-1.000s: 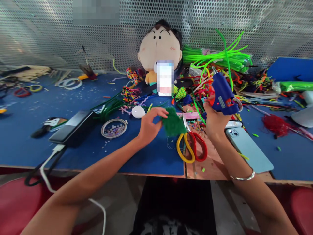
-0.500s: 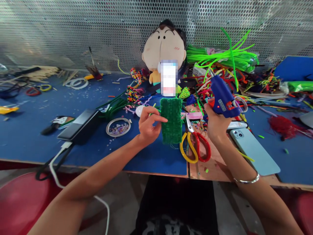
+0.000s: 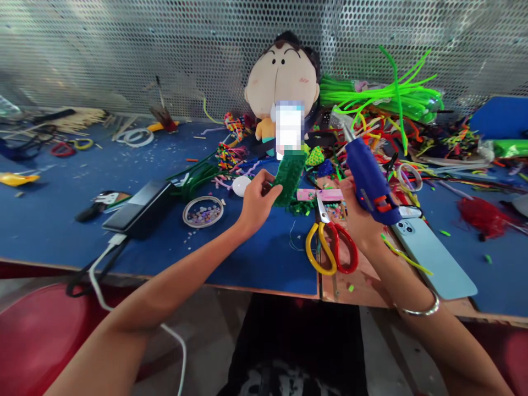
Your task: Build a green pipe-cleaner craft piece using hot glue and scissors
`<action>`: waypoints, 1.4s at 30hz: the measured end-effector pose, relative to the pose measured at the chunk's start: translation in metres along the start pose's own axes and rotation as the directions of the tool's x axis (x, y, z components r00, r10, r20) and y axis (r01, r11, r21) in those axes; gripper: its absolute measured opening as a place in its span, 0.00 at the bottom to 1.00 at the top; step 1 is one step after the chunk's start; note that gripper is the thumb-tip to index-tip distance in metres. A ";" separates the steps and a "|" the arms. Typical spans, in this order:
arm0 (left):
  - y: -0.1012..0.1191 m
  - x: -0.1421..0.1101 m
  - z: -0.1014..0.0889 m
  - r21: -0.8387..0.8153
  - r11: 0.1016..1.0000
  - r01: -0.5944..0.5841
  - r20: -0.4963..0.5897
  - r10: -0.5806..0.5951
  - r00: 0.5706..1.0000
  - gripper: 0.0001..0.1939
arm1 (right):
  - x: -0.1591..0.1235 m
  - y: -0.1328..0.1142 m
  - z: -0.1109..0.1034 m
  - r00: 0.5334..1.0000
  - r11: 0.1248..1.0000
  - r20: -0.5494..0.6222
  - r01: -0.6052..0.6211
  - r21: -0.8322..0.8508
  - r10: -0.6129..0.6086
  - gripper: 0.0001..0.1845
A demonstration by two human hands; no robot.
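My left hand (image 3: 260,199) pinches the left edge of a fuzzy dark green rectangular piece (image 3: 290,179), tilted above the table. My right hand (image 3: 359,212) is wrapped round a blue glue gun (image 3: 368,173), its metal nozzle pointing up and to the left and a small red light lit on its side. Nozzle and green piece are apart. Below, between my hands, lie scissors (image 3: 325,242) with one yellow and one red handle. Behind the green piece stands a phone with a bright, blurred screen (image 3: 289,126), in front of a plush doll (image 3: 284,77).
Left of my left hand are a round dish of beads (image 3: 203,212) and a black power bank (image 3: 140,209) with a white cable. A light blue phone (image 3: 437,256) lies beside my right forearm. Bright green pipe cleaners (image 3: 379,93) are heaped at the back right, near a perforated metal wall.
The green piece has gone from upright and face-on to tilted, its top leaning right and away. My right hand has lowered the glue gun slightly. The view has shifted a little.
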State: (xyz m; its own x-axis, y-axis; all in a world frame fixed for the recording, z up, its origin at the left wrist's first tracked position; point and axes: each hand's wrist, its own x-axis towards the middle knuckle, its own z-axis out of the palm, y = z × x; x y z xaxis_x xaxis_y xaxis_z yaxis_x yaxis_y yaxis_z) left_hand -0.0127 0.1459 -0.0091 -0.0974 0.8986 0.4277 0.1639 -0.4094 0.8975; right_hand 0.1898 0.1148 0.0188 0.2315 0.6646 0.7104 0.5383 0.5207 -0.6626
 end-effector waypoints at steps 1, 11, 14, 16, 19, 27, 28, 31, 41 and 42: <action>0.000 0.001 0.001 -0.050 0.997 0.057 0.034 -0.055 0.998 0.07 | -0.001 -0.001 -0.001 0.999 0.998 -0.012 0.050 -0.033 -0.050 0.14; 0.010 -0.003 0.008 -0.345 0.873 0.345 0.270 -0.260 0.927 0.22 | -0.003 0.007 0.004 0.982 0.980 -0.008 0.188 -0.067 -0.189 0.11; 0.013 -0.005 0.009 -0.347 0.871 0.349 0.285 -0.257 0.923 0.21 | -0.004 0.008 0.002 0.968 0.968 0.069 0.246 -0.049 -0.243 0.09; 0.012 -0.007 0.011 -0.349 0.880 0.324 0.263 -0.240 0.935 0.17 | -0.006 0.006 -0.001 0.946 0.954 0.149 0.296 -0.037 -0.288 0.06; 0.006 -0.007 0.013 -0.341 0.907 0.247 0.203 -0.186 0.961 0.05 | -0.006 -0.003 -0.007 0.910 0.933 0.232 0.359 -0.026 -0.344 0.05; -0.004 -0.008 0.006 -0.070 0.981 -0.181 -0.057 0.177 0.982 0.06 | -0.001 -0.017 -0.017 0.777 0.848 0.395 0.529 0.011 -0.490 0.03; -0.002 -0.008 0.005 -0.033 0.972 -0.233 -0.088 0.230 0.969 0.06 | -0.001 -0.018 -0.018 0.767 0.842 0.407 0.539 0.011 -0.496 0.04; 0.004 -0.011 0.003 0.041 0.931 -0.362 -0.145 0.364 0.920 0.07 | -0.002 -0.019 -0.019 0.754 0.823 0.400 0.568 0.001 -0.521 0.07; 0.004 -0.019 -0.001 0.189 0.944 -0.271 -0.106 0.294 0.950 0.06 | -0.003 -0.020 -0.021 0.703 0.790 0.438 0.613 0.027 -0.561 0.22; 0.005 -0.019 -0.002 0.188 0.942 -0.277 -0.109 0.301 0.948 0.06 | -0.004 -0.019 -0.021 0.709 0.796 0.444 0.606 0.013 -0.547 0.22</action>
State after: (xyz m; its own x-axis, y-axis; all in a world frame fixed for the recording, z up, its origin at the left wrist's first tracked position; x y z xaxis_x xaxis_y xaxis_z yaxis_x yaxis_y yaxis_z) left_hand -0.0115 0.1264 -0.0129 -0.1502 0.7112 0.6867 0.3659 -0.6053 0.7069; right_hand 0.1961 0.0909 0.0337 -0.4903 0.4244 0.7612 0.5577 0.8240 -0.1002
